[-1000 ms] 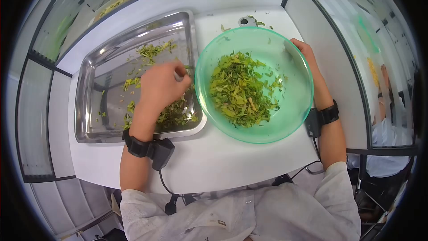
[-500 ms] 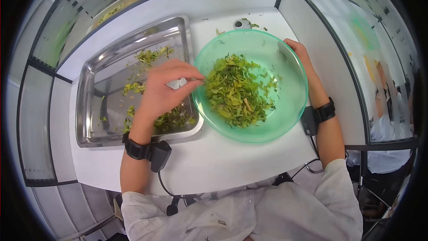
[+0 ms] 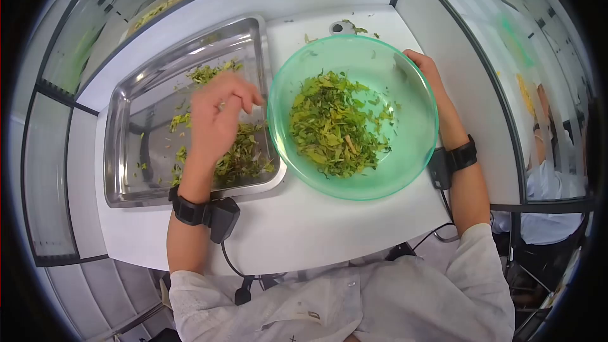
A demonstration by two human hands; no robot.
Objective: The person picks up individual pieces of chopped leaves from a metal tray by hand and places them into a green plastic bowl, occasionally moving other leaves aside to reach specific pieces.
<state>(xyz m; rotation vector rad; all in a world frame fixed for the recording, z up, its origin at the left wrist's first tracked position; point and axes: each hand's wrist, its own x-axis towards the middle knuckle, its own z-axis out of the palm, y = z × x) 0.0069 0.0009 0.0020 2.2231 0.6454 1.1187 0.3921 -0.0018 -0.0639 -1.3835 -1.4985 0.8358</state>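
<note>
My left hand (image 3: 218, 114) is over the right part of a steel tray (image 3: 120, 152), its fingers curled in and slightly blurred; whether anything is between them is hidden. Chopped yellow-green leaves (image 3: 244, 158) lie scattered in that tray, some under my left hand. To the right stands a translucent green bowl (image 3: 405, 145) with a heap of leaf pieces (image 3: 332, 130) in its left half. My right hand (image 3: 423, 66) grips the bowl's rim at the upper right, with the fingers partly hidden behind the rim.
A round hole (image 3: 337, 28) in the white table (image 3: 316, 228) has leaf scraps beside it. Partition walls (image 3: 468, 88) enclose the back and sides. Black wrist straps with boxes (image 3: 223, 215) and cables sit on both forearms. Another person (image 3: 548, 183) shows beyond the right partition.
My left hand has moved left, away from the bowl's rim and back over the tray, its pinch now a looser curl. My right hand stays on the bowl's rim.
</note>
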